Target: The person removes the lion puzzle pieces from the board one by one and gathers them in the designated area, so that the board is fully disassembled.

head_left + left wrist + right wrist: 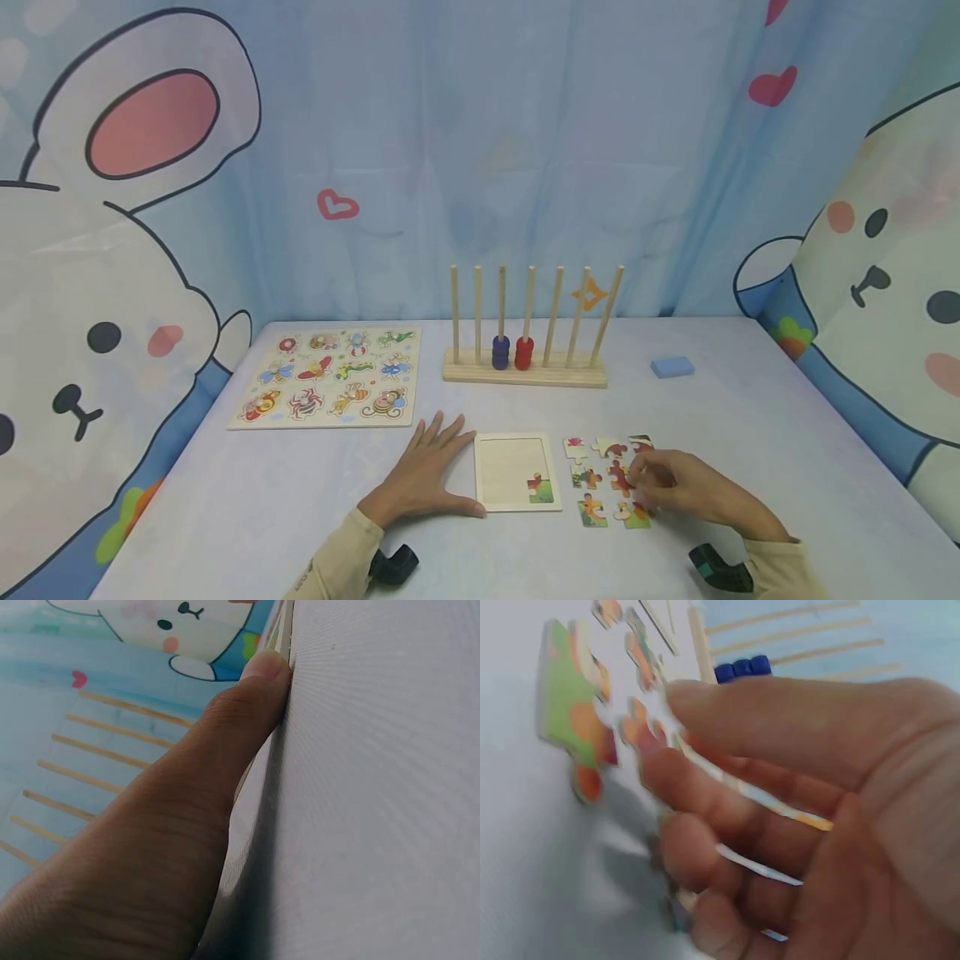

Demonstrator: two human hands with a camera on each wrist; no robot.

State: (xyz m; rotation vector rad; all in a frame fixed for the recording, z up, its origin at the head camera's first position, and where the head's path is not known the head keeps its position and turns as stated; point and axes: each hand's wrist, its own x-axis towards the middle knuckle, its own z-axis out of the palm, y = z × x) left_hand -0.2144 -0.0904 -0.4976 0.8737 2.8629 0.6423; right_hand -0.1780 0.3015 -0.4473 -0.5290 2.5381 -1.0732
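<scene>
My left hand [423,479] lies with spread, fairly straight fingers at the left side of a square wooden puzzle tray [501,475]. Its thumb [225,724] touches the tray's edge near the lower left corner. One green and red jigsaw piece [540,489] sits in the tray's lower right corner. Over the right side of a group of loose jigsaw pieces [592,511] is my right hand [686,487], fingers bent. In the right wrist view, its thumb and forefinger are close to an orange and red piece [637,724]; blur hides whether they pinch one.
Behind the tray stands a wooden peg rack [525,377] with purple beads [500,352] and red beads [523,353]. An insect puzzle board [330,375] lies at the back left. A blue block [672,367] rests at the back right, before the printed curtain [487,167].
</scene>
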